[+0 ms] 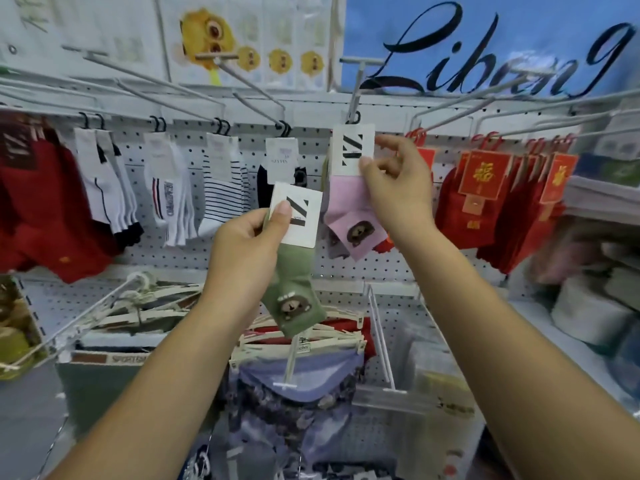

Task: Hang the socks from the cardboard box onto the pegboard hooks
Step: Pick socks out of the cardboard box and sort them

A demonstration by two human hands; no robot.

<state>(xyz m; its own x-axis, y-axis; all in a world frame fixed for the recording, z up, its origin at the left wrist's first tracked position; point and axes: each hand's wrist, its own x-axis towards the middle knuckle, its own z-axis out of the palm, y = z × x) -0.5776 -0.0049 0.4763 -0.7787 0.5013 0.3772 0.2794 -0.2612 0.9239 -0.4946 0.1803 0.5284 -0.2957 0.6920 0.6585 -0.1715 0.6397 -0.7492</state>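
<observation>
Progress looks partway: our right hand (394, 178) pinches the card of the pink socks (349, 216), whose black hanger sits on the pegboard hook (355, 88), so that pair seems about hung. Our left hand (249, 251) grips the green socks (294, 292), not hung yet. We can't spot the cardboard box, so no idea what's left.

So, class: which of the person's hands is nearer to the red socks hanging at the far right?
Right. The right hand holds the pink socks just left of the red socks; the left hand is farther left, holding the green socks.
</observation>
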